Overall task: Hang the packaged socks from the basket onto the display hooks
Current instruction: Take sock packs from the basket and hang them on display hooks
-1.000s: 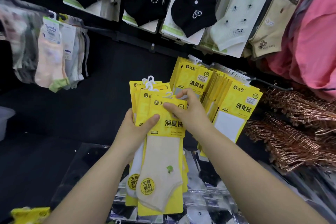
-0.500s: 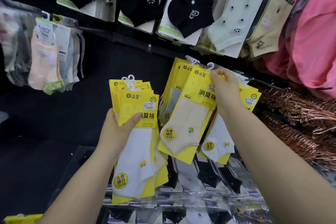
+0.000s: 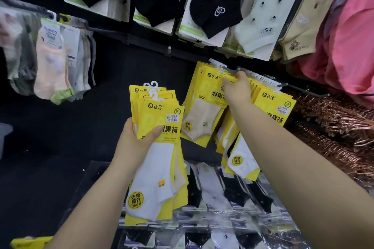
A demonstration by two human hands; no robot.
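As hands grip packs, glossy, flat, yellow

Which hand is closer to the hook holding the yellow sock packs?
Right. The right hand is at the hook, pinching a pack; the left hand is lower left, gripping a stack.

Left hand: grips a stack of yellow sock packs, white sock foremost. Right hand: pinches the top of a beige-sock pack at the hook. More packs hang just right of it. Hangers, copper: far right.
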